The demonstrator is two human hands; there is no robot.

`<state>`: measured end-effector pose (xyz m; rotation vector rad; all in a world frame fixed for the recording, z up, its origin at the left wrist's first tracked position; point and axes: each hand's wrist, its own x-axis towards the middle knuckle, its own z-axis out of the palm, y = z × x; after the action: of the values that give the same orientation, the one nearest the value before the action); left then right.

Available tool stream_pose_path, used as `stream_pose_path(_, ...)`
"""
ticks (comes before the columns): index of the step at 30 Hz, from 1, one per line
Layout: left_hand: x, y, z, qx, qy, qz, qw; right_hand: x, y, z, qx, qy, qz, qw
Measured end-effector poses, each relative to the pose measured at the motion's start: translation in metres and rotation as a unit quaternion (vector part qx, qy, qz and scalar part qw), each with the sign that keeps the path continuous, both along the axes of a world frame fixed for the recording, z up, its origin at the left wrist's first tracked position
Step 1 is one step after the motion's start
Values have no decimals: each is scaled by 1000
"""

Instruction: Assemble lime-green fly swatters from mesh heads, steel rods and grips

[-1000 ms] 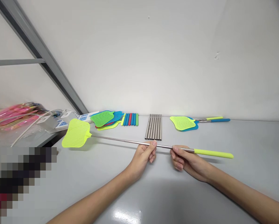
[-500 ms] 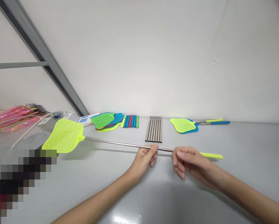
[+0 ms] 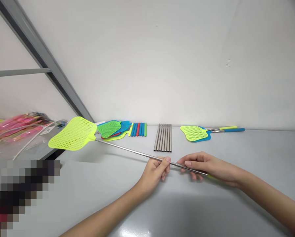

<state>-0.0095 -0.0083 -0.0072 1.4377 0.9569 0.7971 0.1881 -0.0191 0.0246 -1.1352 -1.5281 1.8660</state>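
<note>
A yellow-green fly swatter [image 3: 73, 134] with a long metal shaft is held slantwise above the table, its mesh head up at the left. My left hand [image 3: 153, 174] is closed around the middle of the shaft, thumb on top. My right hand [image 3: 211, 168] is lower down the shaft, thumb against the metal and fingers curved behind it. Most of the yellow-green handle is hidden behind my right palm and wrist. Beyond my hands lies a row of metal tubes [image 3: 163, 138].
At the back left are stacked swatter heads [image 3: 109, 129] beside a row of coloured handles [image 3: 137, 129]. Two swatters [image 3: 194, 133], yellow-green and blue, lie at the back right. Plastic-wrapped items [image 3: 21, 126] and a white cable [image 3: 29, 144] are at far left. A wall [image 3: 186, 65] stands behind the table.
The swatter has tilted, its head rising and shifting slightly right while its handle end dropped. My right hand has moved a little right and down, its thumb now on the shaft.
</note>
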Motion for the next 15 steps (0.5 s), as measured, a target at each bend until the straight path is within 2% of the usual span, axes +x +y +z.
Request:
stream_pose_path(3, 0, 0, -1, 1, -3, 0, 1000, 1, 0, 0, 8, -28, 41, 999)
stream_pose_path(15, 1, 0, -2, -10, -16, 14, 1000, 6, 4, -12, -47, -26, 42, 998)
